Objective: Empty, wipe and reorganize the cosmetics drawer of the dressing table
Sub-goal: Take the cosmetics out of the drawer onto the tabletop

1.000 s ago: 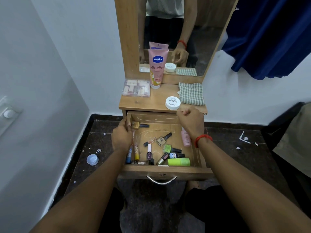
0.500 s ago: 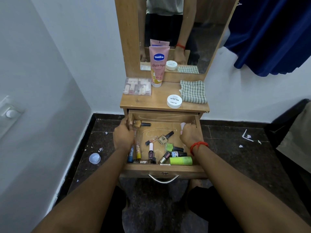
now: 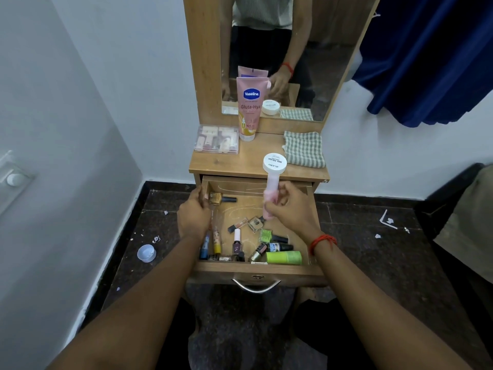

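The wooden drawer of the dressing table is pulled open. Several nail polish bottles and small cosmetics lie in it, among them a green tube at the front right and a gold bottle at the back left. My right hand grips a pink bottle and holds it upright above the drawer's back right. My left hand holds the drawer's left wall. On the tabletop sit a white jar, a pink Vaseline tube, a clear case and a checked cloth.
A mirror rises behind the tabletop and reflects my arms. White walls close in at left and behind. A blue curtain hangs at the upper right. On the dark floor lie a small white cap and paper scraps.
My right hand went from the drawer's back edge down into the drawer, took hold of the pink bottle and lifted it. My left hand stayed on the left wall.
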